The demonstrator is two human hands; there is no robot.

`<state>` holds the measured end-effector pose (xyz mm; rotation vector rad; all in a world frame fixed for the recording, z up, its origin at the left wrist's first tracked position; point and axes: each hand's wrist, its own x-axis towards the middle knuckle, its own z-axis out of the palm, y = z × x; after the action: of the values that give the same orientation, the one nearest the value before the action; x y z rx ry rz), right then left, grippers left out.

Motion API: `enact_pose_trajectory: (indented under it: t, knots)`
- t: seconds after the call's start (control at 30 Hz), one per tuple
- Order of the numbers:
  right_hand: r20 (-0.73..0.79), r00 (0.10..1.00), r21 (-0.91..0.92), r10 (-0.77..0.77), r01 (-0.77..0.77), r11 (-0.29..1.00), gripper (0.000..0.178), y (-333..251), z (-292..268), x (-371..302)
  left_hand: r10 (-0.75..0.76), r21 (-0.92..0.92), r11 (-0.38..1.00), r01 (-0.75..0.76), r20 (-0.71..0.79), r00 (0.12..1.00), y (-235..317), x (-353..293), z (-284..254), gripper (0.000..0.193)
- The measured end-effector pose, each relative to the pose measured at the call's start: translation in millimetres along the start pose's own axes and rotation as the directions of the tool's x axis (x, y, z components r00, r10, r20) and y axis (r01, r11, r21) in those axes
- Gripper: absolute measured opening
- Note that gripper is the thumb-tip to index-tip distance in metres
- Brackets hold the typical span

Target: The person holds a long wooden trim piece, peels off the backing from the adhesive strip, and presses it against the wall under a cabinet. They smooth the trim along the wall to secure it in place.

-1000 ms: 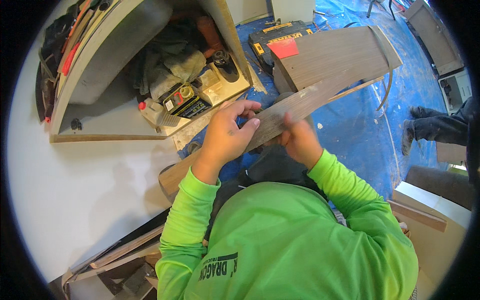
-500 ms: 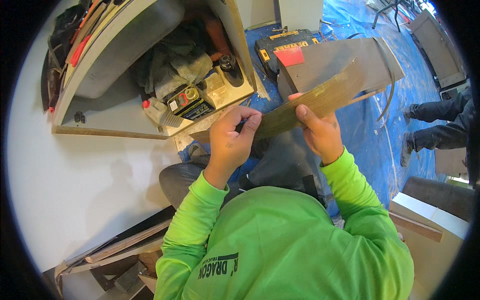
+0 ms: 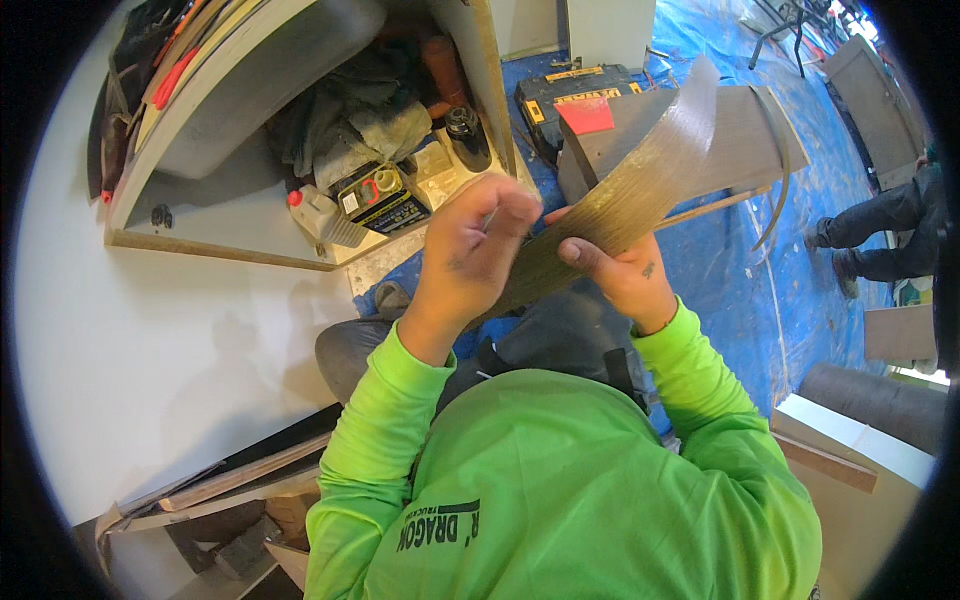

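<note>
A long, thin strip of brown wood-grain veneer [image 3: 640, 195] curves up and away to the right, its upper end catching the light. My right hand [image 3: 632, 280] grips it near the middle, thumb on the face and fingers behind. Close against the strip's left part is my left hand [image 3: 468, 250], raised with its fingers curled in. Whatever those fingers may hold is hidden. The lower left end of the strip runs behind my left hand and over my lap.
An open curved cabinet [image 3: 220, 258] at left holds rags, a white jug [image 3: 318, 215] and a black-and-yellow box [image 3: 385, 210]. Beyond the strip lies a brown panel box [image 3: 740, 130] by a black tool case [image 3: 545, 105]. Blue sheeting [image 3: 735, 300] covers the floor; another person's legs [image 3: 880, 235] are at right.
My left hand has lifted slightly and turned, its pinch at the strip changing to curled fingers. The strip has tilted up at its far end, and my right hand has shifted a little left along it.
</note>
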<state>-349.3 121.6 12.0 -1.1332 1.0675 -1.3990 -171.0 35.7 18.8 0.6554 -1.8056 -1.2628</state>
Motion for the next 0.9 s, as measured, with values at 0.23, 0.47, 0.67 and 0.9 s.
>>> enact_pose_trajectory:
  t: [0.23, 0.47, 0.67, 0.9]
  knots:
    - [0.157, 0.987, -0.053, -0.020, 0.029, 0.998, 0.046, 6, -7, 5, 0.035, 0.193, 0.978, -0.077, 0.214, 0.976, 28, 23, 7, 0.029]
    - [-0.077, 0.995, 0.414, -0.061, 0.088, 0.906, 0.039, -13, -22, 24, 0.033, 0.196, 0.979, -0.059, 0.130, 0.991, 35, 18, 6, 0.024]
    - [-0.172, 0.964, 0.383, -0.203, 0.255, 0.888, 0.032, -44, -6, 51, 0.162, 0.144, 0.971, -0.191, 0.191, 0.968, 39, 31, -2, 0.032]
    - [-0.107, 0.969, 0.311, -0.222, 0.244, 0.918, 0.031, -62, 1, 56, 0.022, 0.177, 0.983, -0.044, 0.121, 0.992, 58, 42, -17, 0.026]
